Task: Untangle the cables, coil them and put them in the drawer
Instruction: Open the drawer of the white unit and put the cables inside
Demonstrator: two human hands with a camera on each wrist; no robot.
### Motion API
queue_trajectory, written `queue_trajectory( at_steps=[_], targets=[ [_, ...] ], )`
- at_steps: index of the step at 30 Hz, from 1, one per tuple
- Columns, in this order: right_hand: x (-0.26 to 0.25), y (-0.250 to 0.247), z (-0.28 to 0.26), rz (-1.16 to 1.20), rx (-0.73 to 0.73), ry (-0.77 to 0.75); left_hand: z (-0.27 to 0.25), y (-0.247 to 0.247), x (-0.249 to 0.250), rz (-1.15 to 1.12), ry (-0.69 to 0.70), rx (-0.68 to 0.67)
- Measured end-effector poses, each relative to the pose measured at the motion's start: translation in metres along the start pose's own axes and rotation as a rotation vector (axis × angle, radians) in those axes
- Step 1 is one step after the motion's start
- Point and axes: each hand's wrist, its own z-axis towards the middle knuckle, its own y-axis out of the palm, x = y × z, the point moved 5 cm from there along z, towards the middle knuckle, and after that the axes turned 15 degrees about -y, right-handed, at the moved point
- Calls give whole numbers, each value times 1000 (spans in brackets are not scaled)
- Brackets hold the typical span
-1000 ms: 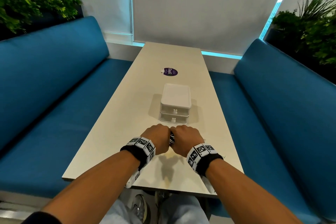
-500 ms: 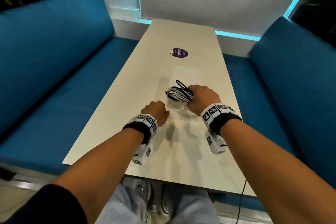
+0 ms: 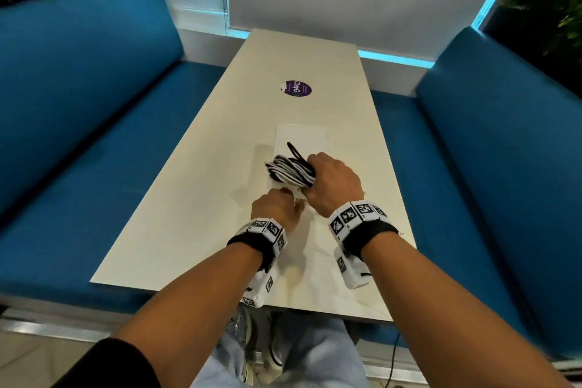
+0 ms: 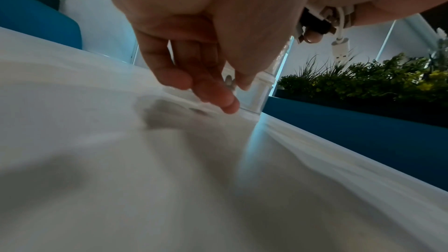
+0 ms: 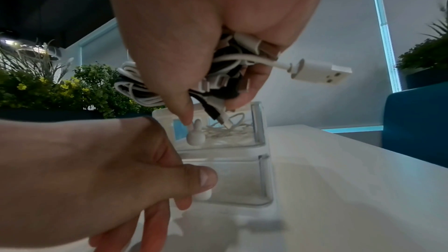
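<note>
My right hand (image 3: 333, 179) grips a coiled bundle of black and white cables (image 3: 291, 170) just above the front of a small translucent drawer unit (image 3: 302, 135). In the right wrist view the bundle (image 5: 135, 91) fills that hand, and a white USB plug (image 5: 315, 72) sticks out to the right. My left hand (image 3: 277, 205) is at the unit's front. Its thumb and fingers (image 5: 201, 177) pinch the small white knob (image 5: 202, 195) of the lower drawer. The upper drawer's knob (image 5: 196, 134) is free, and loose white cable (image 5: 227, 129) shows through that drawer's clear wall.
The drawer unit stands mid-way along a long white table (image 3: 195, 214) with a purple round sticker (image 3: 297, 88) farther back. Blue benches (image 3: 78, 135) run along both sides, with plants (image 3: 548, 9) behind them. My knees are under the near table edge.
The hands, together a second ago, have parted. My right hand carried the cable bundle forward over the drawer unit, and my left hand moved up to the lower drawer's knob.
</note>
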Motion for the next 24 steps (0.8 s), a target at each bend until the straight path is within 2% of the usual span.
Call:
queue_trajectory(
  at_steps=[6, 10, 12, 16, 18, 24],
  targets=[
    [0, -2, 6, 26, -7, 12, -7, -6, 10, 14, 36, 77],
    [0, -1, 2, 37, 4, 23, -10, -12, 9, 40, 72, 61],
    [1, -1, 2, 42, -6, 30, -11, -23, 0, -5, 31, 50],
    [-1, 0, 1, 47, -6, 43, -5, -41, -26, -258, -132, 81],
    [-2, -1, 1, 43, -10, 44, -2, -41, -35, -280, -177, 83],
    [-2, -5, -2, 22, -24, 38, 5, -24, -50, -384, -226, -93]
  ],
)
